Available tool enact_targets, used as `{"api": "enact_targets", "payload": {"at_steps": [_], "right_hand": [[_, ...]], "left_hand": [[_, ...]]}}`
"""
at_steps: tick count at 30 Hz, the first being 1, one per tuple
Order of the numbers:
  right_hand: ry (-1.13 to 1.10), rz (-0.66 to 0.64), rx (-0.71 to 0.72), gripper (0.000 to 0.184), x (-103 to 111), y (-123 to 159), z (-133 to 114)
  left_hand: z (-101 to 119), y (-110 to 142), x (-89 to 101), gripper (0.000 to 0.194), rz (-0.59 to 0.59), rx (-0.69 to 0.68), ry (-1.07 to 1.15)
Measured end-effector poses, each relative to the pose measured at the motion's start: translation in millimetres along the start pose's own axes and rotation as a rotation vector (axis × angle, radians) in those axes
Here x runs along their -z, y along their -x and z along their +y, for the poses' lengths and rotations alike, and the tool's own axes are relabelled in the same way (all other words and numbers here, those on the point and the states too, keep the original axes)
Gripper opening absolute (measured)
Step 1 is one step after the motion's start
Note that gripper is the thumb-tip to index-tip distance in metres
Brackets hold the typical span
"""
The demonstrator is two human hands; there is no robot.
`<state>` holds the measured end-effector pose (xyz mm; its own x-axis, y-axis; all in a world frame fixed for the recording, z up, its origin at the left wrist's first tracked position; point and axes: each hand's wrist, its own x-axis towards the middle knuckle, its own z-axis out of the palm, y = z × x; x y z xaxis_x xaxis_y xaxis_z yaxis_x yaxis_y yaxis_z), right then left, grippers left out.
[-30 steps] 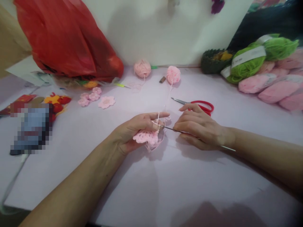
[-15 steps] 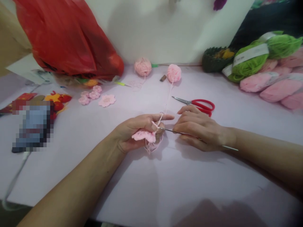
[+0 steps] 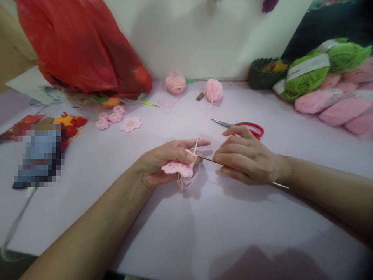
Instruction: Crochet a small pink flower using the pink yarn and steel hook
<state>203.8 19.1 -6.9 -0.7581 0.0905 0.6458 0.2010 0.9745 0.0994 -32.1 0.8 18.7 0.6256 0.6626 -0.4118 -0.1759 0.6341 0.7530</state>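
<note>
The person's left hand [image 3: 167, 153] is in the middle of the scene, with thumb and fingers clamped on a pink crochet piece [image 3: 177, 168], above the table [image 3: 163, 237]. Its index finger is stretched to the right, and pink yarn [image 3: 196, 146] passes by it. The right hand [image 3: 247, 158] holds a thin metal hook [image 3: 211, 160], pressed between thumb and fingers; the hook reaches the right edge of the piece, but one cannot tell if the tip is inside a stitch. Red-handled scissors [image 3: 257, 126] lie just beyond this hand. Farther stands a pink yarn ball [image 3: 213, 90].
</note>
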Motion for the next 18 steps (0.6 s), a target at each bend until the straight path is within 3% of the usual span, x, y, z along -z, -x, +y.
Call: {"api": "enact_targets", "payload": {"at_steps": [11,18], "right_hand": [[-0.138,-0.023,-0.039,0.014,1,1,0],[-0.462,0.017,-0.269,0.016,-4,0,-10]], "left_hand": [[1,1,2.4,0.062,-0.025,0.043,0.029],[-5,-3,1.9,0.060,-0.031,-0.017,-0.062]]}}
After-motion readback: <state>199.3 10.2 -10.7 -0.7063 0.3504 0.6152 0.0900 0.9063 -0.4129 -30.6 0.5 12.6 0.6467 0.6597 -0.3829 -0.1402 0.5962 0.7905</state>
